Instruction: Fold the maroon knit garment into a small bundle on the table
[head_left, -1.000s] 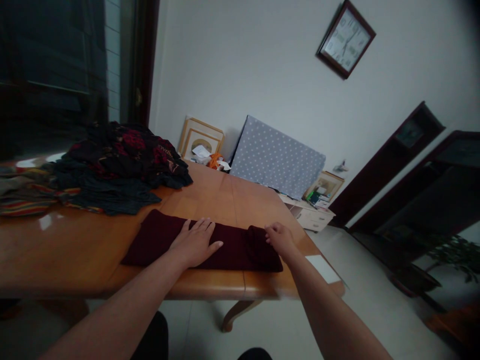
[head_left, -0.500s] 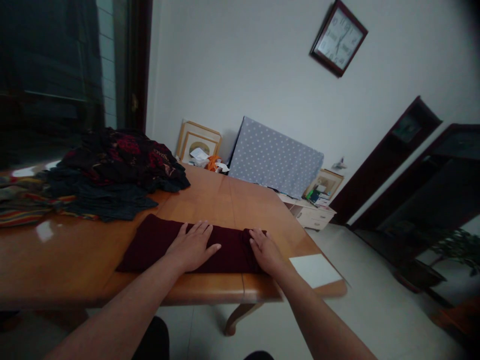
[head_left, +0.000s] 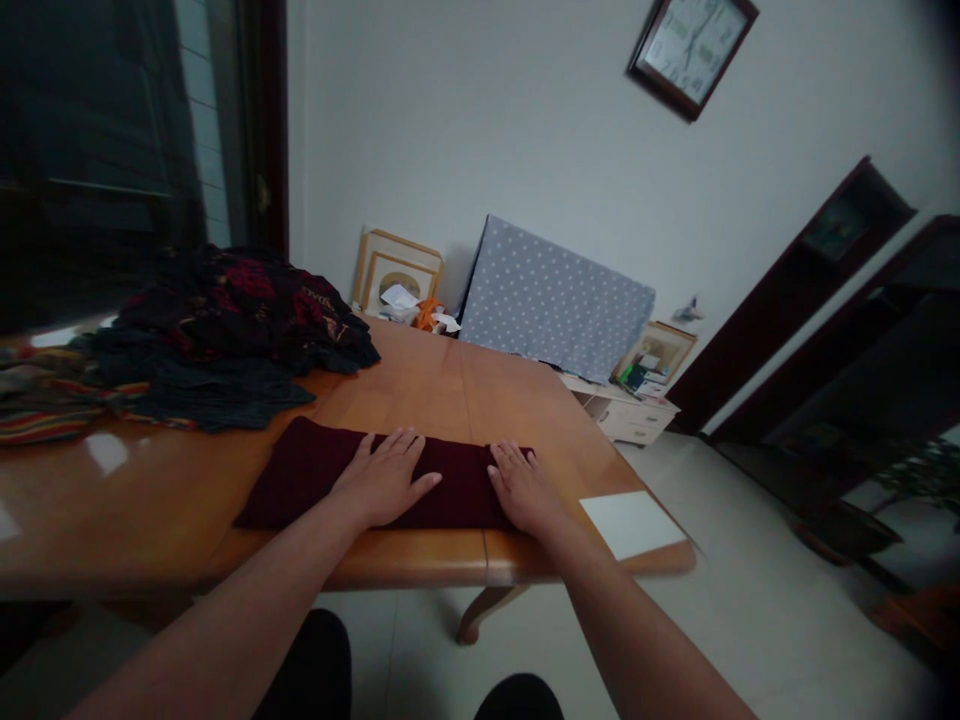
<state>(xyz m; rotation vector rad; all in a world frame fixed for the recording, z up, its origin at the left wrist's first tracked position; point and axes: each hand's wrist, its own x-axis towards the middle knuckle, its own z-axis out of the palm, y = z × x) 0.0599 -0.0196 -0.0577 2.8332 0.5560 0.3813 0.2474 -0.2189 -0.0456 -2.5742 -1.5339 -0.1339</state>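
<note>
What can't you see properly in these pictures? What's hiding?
Head view:
The dark red cloth is partly hidden under the left hand and right hand.
The wall clock is cut off by the top edge.
The dark clothes pile is too dim to tell each piece apart.

A folded garment (head_left: 300,480) lies along the near edge of the wooden table (head_left: 420,385), with the left hand (head_left: 382,480) and right hand (head_left: 523,490) resting flat on it, side by side. Behind it and to the left, a heap of clothes (head_left: 232,325) sits on the table, with folded cloth (head_left: 45,400) beside it at the frame's left edge. A flat card (head_left: 631,523) lies at the table's right corner. Beyond the far end, a picture frame (head_left: 397,270) and a covered board (head_left: 555,300) lean against the wall, a low drawer cabinet (head_left: 626,417) stands to their right, and a wall clock (head_left: 691,40) hangs above, at the top of the frame.
</note>
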